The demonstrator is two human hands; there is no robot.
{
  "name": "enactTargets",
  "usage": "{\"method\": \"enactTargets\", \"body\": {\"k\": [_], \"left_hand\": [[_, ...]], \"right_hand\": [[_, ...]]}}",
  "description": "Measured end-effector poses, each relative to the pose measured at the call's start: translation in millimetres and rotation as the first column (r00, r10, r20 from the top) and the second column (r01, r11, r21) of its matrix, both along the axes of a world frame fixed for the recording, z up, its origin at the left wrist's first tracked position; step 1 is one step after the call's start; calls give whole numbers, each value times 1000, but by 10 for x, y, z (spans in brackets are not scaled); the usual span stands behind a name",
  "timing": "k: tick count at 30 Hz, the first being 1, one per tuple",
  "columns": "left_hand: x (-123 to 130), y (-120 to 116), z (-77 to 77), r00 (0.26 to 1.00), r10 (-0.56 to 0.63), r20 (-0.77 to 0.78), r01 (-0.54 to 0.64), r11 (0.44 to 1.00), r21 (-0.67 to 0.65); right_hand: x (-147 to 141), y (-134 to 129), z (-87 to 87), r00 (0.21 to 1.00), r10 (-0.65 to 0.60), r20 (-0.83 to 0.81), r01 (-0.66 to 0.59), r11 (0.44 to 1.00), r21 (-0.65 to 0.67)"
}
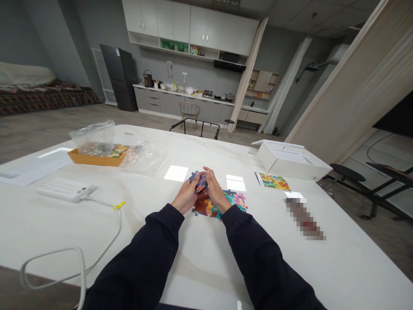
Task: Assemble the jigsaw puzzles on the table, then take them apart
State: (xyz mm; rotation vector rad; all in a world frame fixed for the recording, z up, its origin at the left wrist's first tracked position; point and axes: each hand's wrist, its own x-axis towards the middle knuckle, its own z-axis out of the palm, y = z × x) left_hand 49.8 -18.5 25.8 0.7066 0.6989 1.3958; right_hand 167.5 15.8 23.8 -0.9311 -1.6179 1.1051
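Several puzzle pieces [200, 184] are held in a small stack between my two hands, above the white table. My left hand [187, 194] is closed round their left side. My right hand [214, 187] curves along their right side, its fingertips at the top of the stack. Below and behind my hands lies a joined section of colourful puzzle [208, 208], brown on the left and teal and pink on the right; my right hand and wrist hide part of it.
An orange tray [97, 159] with a plastic bag stands at the left, beside crumpled clear plastic [145, 158]. A white power bank [67, 190] trails a cable. At right are a picture card [274, 181], an open white box [292, 161] and a blurred object [305, 218].
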Motion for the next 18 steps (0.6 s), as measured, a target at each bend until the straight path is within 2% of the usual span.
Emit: {"method": "enactTargets", "body": {"k": [2,7,11,13,16,18], "left_hand": [[54,-20,-5,1000,0,-9,0,1000,-5],[190,-33,-97,999,-28,44,31,998,-56],[267,-69,-132,992,-109,59,111,993,-33],[267,-77,-119,994,-108,24,108,994,0],[136,-5,-109,998,0,-61,2,1000,26],[-63,110,-137,972,169,-166,-167,986,28]], "right_hand": [[-13,-103,1,999,-30,-20,29,999,-31],[35,-255,-98,980,-197,-31,196,980,-22],[176,-325,-143,983,-179,-39,174,979,-104],[296,-344,-110,989,-141,-32,137,985,-107],[635,-319,-24,989,-144,-38,144,989,-19],[993,-269,1,969,-246,-32,248,966,76]]}}
